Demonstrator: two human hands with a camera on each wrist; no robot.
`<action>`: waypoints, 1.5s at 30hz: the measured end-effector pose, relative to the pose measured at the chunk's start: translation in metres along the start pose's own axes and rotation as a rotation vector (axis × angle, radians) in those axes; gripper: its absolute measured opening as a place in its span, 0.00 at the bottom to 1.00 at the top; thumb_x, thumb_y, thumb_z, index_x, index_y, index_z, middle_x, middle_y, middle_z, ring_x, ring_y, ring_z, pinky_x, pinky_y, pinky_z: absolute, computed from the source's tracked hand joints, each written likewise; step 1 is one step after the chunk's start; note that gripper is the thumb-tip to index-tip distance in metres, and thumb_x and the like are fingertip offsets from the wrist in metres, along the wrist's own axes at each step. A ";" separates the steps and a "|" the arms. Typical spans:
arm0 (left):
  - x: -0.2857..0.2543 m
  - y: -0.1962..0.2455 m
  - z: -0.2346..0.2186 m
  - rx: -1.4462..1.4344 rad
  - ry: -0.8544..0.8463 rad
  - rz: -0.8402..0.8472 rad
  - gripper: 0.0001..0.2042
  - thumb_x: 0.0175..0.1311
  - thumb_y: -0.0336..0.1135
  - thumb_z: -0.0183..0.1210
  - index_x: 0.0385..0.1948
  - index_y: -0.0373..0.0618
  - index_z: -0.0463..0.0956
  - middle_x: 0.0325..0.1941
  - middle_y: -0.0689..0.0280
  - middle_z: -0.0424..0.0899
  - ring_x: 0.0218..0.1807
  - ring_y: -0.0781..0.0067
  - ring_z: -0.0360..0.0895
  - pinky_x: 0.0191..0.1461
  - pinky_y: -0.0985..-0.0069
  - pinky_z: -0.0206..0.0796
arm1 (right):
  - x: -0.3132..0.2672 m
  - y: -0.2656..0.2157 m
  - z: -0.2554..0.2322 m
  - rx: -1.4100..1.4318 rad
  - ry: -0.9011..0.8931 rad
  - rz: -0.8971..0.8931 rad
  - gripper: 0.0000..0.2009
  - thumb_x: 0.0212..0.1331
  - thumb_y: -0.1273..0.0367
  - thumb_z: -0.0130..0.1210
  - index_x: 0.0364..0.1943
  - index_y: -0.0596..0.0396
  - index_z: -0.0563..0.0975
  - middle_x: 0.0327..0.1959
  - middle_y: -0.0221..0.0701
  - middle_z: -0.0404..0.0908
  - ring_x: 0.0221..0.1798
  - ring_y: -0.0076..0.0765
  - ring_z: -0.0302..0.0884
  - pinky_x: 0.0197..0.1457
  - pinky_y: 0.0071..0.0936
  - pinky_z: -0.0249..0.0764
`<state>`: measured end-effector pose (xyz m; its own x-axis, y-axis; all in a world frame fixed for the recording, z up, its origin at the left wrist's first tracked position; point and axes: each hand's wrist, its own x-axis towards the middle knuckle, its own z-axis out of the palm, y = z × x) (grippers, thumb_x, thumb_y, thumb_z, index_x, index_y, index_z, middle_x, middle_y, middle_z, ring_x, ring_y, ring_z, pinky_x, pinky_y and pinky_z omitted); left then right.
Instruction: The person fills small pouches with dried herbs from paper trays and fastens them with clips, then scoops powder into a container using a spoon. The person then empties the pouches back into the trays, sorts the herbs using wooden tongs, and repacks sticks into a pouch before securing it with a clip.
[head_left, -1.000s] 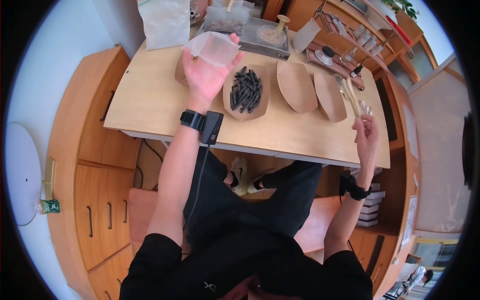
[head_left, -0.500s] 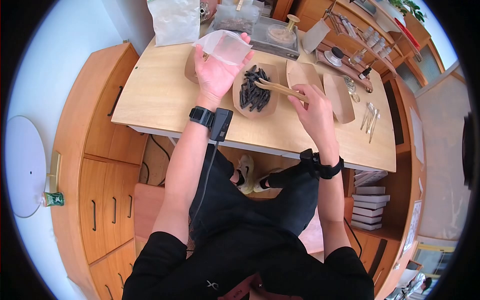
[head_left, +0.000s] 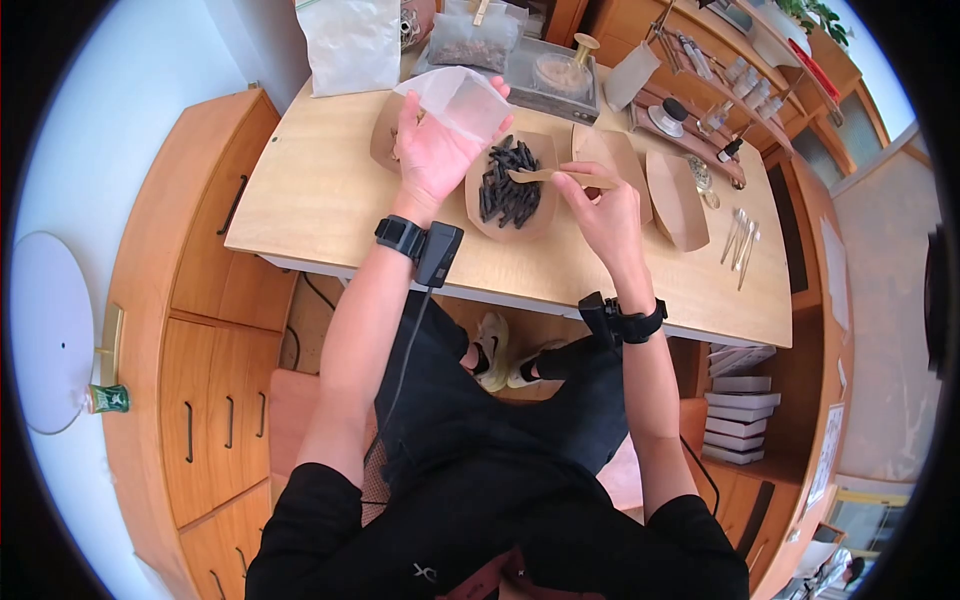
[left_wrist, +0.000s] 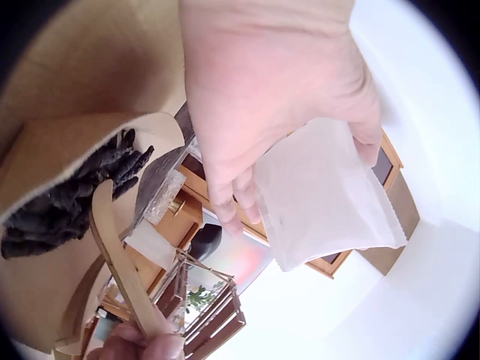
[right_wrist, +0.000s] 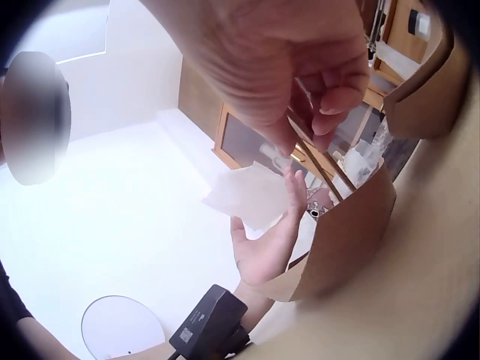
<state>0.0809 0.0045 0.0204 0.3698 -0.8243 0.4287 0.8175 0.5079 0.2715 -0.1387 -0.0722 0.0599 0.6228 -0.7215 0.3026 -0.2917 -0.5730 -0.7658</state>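
Left hand is gripping bag open; right hand is pinching tongs over sticks in tray

Near edge of the worktop is bare wood in front of the paper trays, so there's a free lane along it. Left corner is open too. The back edge is blocked by a plastic bag, a smaller bag and a scale. On the right, two empty trays stand close together, with metal tools just past them. The centre is taken by the tray of dark pieces.
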 end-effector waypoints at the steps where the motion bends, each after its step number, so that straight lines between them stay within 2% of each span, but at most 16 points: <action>1: 0.000 0.002 -0.002 0.005 0.007 -0.024 0.36 0.58 0.57 0.62 0.63 0.44 0.64 0.72 0.46 0.59 0.75 0.47 0.53 0.74 0.46 0.50 | 0.001 0.001 -0.001 -0.005 0.003 -0.003 0.13 0.58 0.63 0.65 0.40 0.59 0.84 0.22 0.34 0.83 0.23 0.21 0.78 0.28 0.23 0.72; 3: -0.001 0.006 -0.006 0.010 0.016 -0.045 0.36 0.58 0.56 0.62 0.64 0.44 0.63 0.72 0.45 0.59 0.75 0.47 0.53 0.75 0.46 0.49 | 0.003 0.010 -0.001 -0.009 0.002 -0.007 0.13 0.59 0.63 0.64 0.39 0.60 0.84 0.22 0.34 0.83 0.23 0.21 0.78 0.28 0.23 0.72; 5: -0.003 0.011 -0.010 0.035 0.035 -0.038 0.36 0.59 0.55 0.61 0.65 0.43 0.63 0.72 0.44 0.58 0.75 0.46 0.53 0.75 0.46 0.49 | 0.007 0.023 0.003 0.037 -0.007 0.037 0.13 0.61 0.63 0.63 0.43 0.59 0.84 0.26 0.28 0.84 0.26 0.16 0.75 0.29 0.17 0.68; 8: -0.005 0.012 -0.012 0.024 0.037 -0.011 0.37 0.62 0.57 0.59 0.65 0.38 0.61 0.69 0.43 0.62 0.72 0.45 0.58 0.71 0.45 0.55 | 0.003 0.019 0.003 0.126 0.002 0.049 0.13 0.62 0.65 0.62 0.43 0.61 0.83 0.26 0.29 0.84 0.28 0.17 0.77 0.30 0.16 0.70; 12: -0.004 0.015 -0.010 0.021 0.042 0.033 0.37 0.62 0.56 0.59 0.65 0.38 0.60 0.69 0.44 0.62 0.72 0.45 0.58 0.71 0.46 0.56 | -0.001 0.026 0.007 0.183 0.068 0.013 0.12 0.60 0.65 0.62 0.40 0.60 0.84 0.22 0.30 0.84 0.27 0.18 0.79 0.32 0.18 0.73; 14: -0.004 0.016 -0.012 -0.007 0.043 0.036 0.37 0.61 0.56 0.60 0.65 0.38 0.61 0.69 0.45 0.63 0.72 0.46 0.59 0.71 0.46 0.57 | -0.003 0.021 0.004 0.261 0.079 0.001 0.12 0.61 0.67 0.62 0.42 0.61 0.84 0.26 0.31 0.85 0.29 0.19 0.80 0.33 0.18 0.73; 15: -0.003 0.016 -0.012 -0.008 0.043 0.045 0.37 0.61 0.56 0.60 0.65 0.38 0.61 0.69 0.45 0.63 0.72 0.46 0.59 0.71 0.46 0.57 | -0.005 0.018 0.002 0.259 0.073 -0.005 0.12 0.61 0.67 0.62 0.42 0.61 0.84 0.26 0.31 0.85 0.29 0.19 0.80 0.33 0.18 0.73; 17: -0.003 0.016 -0.013 -0.007 0.056 0.047 0.36 0.62 0.56 0.59 0.65 0.39 0.62 0.71 0.42 0.59 0.74 0.44 0.54 0.74 0.45 0.50 | -0.007 0.012 -0.002 0.390 0.115 -0.046 0.11 0.61 0.69 0.63 0.43 0.61 0.84 0.30 0.31 0.85 0.30 0.21 0.80 0.33 0.17 0.73; 20: -0.003 0.015 -0.013 0.042 0.079 0.086 0.37 0.63 0.57 0.58 0.66 0.37 0.60 0.71 0.42 0.59 0.74 0.44 0.54 0.74 0.45 0.50 | -0.005 0.000 -0.011 0.369 0.105 -0.107 0.10 0.60 0.70 0.63 0.43 0.60 0.84 0.33 0.31 0.85 0.31 0.21 0.79 0.33 0.17 0.73; 24: -0.002 0.014 -0.015 0.071 0.109 0.098 0.38 0.63 0.57 0.57 0.67 0.36 0.58 0.71 0.42 0.59 0.74 0.44 0.54 0.74 0.44 0.50 | -0.005 -0.011 -0.009 0.361 0.108 -0.083 0.10 0.61 0.70 0.63 0.44 0.60 0.84 0.32 0.31 0.84 0.32 0.20 0.79 0.34 0.16 0.73; 27: -0.002 0.017 -0.017 0.078 0.107 0.097 0.39 0.63 0.56 0.57 0.68 0.36 0.56 0.71 0.43 0.59 0.74 0.45 0.54 0.74 0.44 0.50 | -0.003 -0.009 -0.006 0.367 0.072 -0.084 0.12 0.64 0.69 0.59 0.46 0.63 0.82 0.33 0.33 0.84 0.33 0.20 0.78 0.35 0.15 0.70; 33: 0.002 0.019 -0.015 0.027 0.094 0.134 0.37 0.65 0.53 0.55 0.68 0.36 0.56 0.71 0.44 0.60 0.74 0.44 0.55 0.74 0.44 0.50 | 0.004 -0.004 -0.010 0.540 0.070 -0.094 0.12 0.63 0.70 0.60 0.46 0.64 0.81 0.32 0.33 0.84 0.30 0.20 0.78 0.32 0.15 0.70; 35: -0.002 0.017 -0.016 0.027 0.132 0.134 0.35 0.66 0.52 0.53 0.67 0.36 0.56 0.71 0.45 0.60 0.74 0.44 0.55 0.74 0.44 0.50 | 0.003 -0.001 -0.010 0.616 0.059 0.020 0.12 0.64 0.69 0.59 0.46 0.62 0.81 0.32 0.34 0.84 0.29 0.20 0.77 0.29 0.15 0.67; 39: -0.003 0.017 -0.015 -0.025 0.110 0.132 0.34 0.67 0.51 0.52 0.67 0.37 0.56 0.71 0.44 0.60 0.73 0.44 0.56 0.75 0.44 0.49 | 0.009 0.001 -0.014 0.668 0.078 0.027 0.12 0.65 0.67 0.58 0.46 0.61 0.81 0.33 0.34 0.85 0.29 0.19 0.77 0.26 0.14 0.64; 43: -0.007 0.017 -0.014 -0.001 0.114 0.115 0.34 0.67 0.51 0.53 0.67 0.36 0.56 0.71 0.43 0.59 0.74 0.44 0.55 0.75 0.45 0.48 | 0.008 0.003 -0.012 0.656 0.067 0.006 0.12 0.65 0.67 0.58 0.46 0.60 0.81 0.33 0.34 0.85 0.28 0.18 0.76 0.25 0.13 0.63; 45: -0.004 0.017 -0.014 -0.010 0.092 0.114 0.34 0.66 0.51 0.53 0.67 0.36 0.56 0.71 0.42 0.58 0.74 0.42 0.53 0.76 0.46 0.48 | 0.009 0.002 -0.013 0.568 -0.002 0.022 0.13 0.65 0.66 0.58 0.47 0.60 0.81 0.33 0.33 0.85 0.26 0.17 0.76 0.24 0.12 0.62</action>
<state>0.0992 0.0129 0.0116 0.4993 -0.7807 0.3758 0.7717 0.5979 0.2168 -0.1431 -0.0848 0.0680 0.6221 -0.7301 0.2827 0.1313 -0.2586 -0.9570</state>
